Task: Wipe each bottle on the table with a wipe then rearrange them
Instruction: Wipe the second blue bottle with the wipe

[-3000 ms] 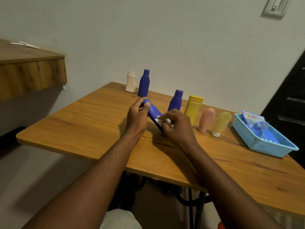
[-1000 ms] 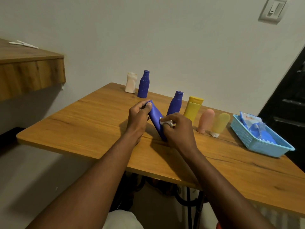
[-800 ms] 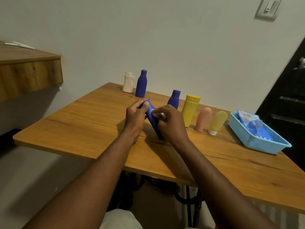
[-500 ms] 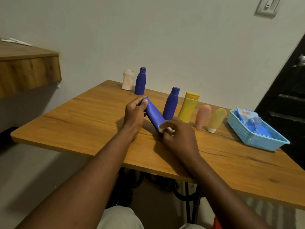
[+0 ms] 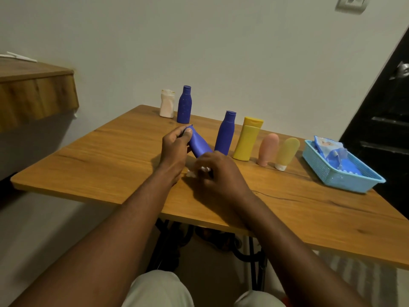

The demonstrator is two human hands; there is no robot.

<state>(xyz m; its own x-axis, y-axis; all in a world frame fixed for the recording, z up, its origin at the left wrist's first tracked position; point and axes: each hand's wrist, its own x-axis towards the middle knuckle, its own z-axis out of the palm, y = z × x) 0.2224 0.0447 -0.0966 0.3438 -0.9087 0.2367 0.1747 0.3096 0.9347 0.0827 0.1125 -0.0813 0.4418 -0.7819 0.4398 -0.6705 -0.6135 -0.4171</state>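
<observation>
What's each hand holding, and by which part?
The left hand grips the tilted bottle at its cap end. The right hand pinches a white wipe at the bottle's lower end.

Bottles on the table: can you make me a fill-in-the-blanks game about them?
The left hand grips a tilted blue ____.
The right hand holds a white ____.
The blue pack lies in a light blue ____.
Missing words: bottle, wipe, basket.
</observation>
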